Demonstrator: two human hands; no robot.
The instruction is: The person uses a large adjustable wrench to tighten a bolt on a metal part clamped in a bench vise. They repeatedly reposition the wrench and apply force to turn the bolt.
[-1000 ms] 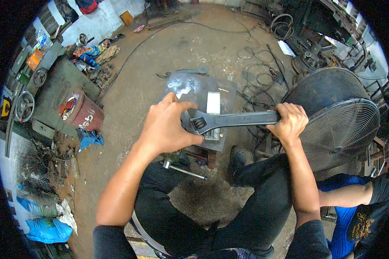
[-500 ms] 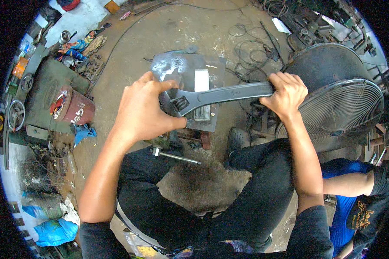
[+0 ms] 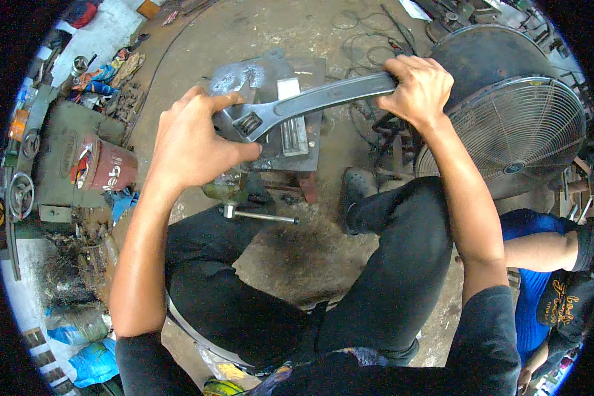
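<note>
A large grey adjustable wrench [image 3: 333,96] is held crosswise in front of me, its handle rising slightly to the right. My right hand [image 3: 421,89] is closed around the handle's end. At the jaw end, my left hand [image 3: 195,140] holds the wrench head between thumb and fingers; part of the jaw is hidden behind them. Beneath the wrench stands a small work table with a dark metal top [image 3: 313,76]. A pale rectangular metal piece [image 3: 296,137] lies on it. On the table's near side, a vise [image 3: 228,191] has a steel bar handle [image 3: 267,218].
A big round fan [image 3: 508,125] stands at the right, near a seated person in blue and black [image 3: 554,297]. Cables [image 3: 369,46] lie on the floor beyond the table. A red bucket [image 3: 112,165] and a blue bag [image 3: 96,362] are at the left.
The whole view has shifted, so most of the scene sits higher and further left. The wrench's handle end tilts up a little more. Both hands keep their hold.
</note>
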